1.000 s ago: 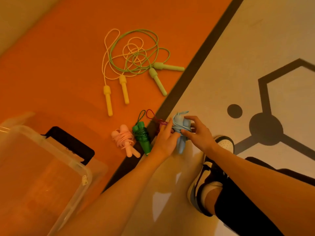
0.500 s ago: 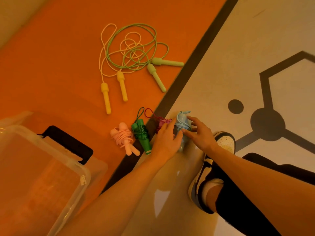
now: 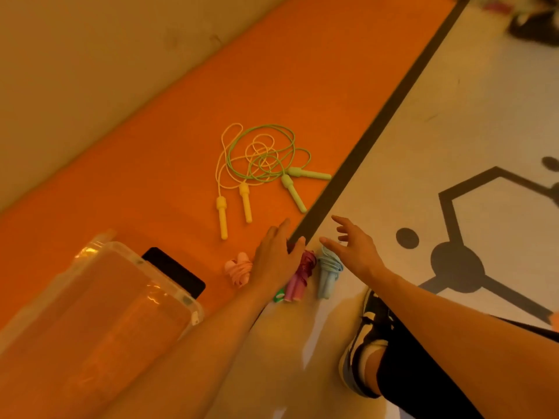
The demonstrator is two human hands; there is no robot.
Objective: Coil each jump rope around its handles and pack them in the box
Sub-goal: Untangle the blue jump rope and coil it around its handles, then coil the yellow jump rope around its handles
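- Orange flooring meets pale flooring along a dark stripe that runs diagonally.
- On the orange side, near the stripe, the yellow jump rope and the light green jump rope lie uncoiled, their cords tangled together.
- At the stripe's near end, four coiled bundles lie in a row. The pink bundle is on the orange side and the dark green bundle is mostly hidden. The magenta bundle and the pale blue bundle are on the pale side.
- The left hand is over that end, fingers fairly straight and gripping nothing. Whether it touches the bundles below is unclear.
- The right hand is just on the pale side, fingers spread and empty, above the blue bundle.
- The clear box sits well off on the orange side, with a flat black object on the box's stripe-facing side.
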